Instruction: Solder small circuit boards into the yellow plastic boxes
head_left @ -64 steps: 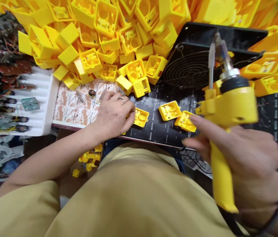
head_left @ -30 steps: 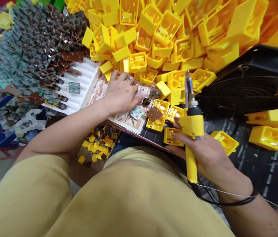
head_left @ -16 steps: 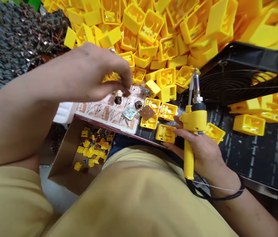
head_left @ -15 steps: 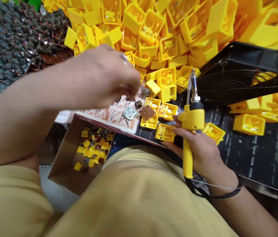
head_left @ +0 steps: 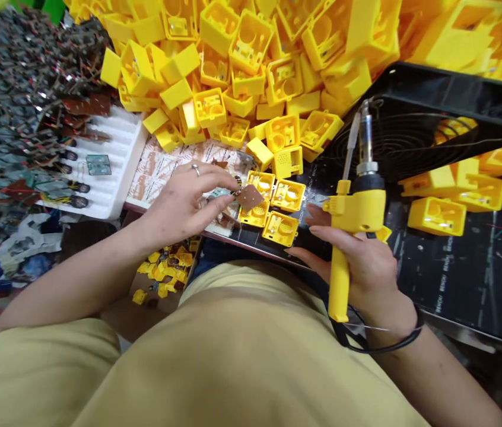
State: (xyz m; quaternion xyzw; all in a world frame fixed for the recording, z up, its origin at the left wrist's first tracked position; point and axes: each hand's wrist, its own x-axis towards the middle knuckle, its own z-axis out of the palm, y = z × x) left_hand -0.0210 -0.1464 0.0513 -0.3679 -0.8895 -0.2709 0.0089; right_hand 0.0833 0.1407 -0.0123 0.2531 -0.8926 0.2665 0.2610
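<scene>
My left hand (head_left: 188,198) reaches over the bench, thumb and forefinger curled in a pinch at the left edge of a small brown circuit board (head_left: 251,198). What lies between the fingertips is too small to make out. Partly behind these fingers is a green circuit board (head_left: 219,193). The brown board rests over one of several open yellow plastic cases (head_left: 289,194) grouped on the bench. A yellow soldering gun (head_left: 358,210), tip pointing up, is held in my right hand (head_left: 373,261). That hand's thumb and fingertips extend left, apart from the nearest yellow case (head_left: 280,229).
Yellow cases (head_left: 251,41) are heaped at the back. A black fan (head_left: 411,130) stands right of them. At left, a white foam tray (head_left: 117,172) borders a large pile of circuit boards (head_left: 24,77). Below the bench edge, a box contains small yellow parts (head_left: 166,270).
My left hand has come down to the brown board's edge. My right hand has drawn rightward off the nearest yellow case with the soldering gun, leaving that case close against the others. The view has shifted.
</scene>
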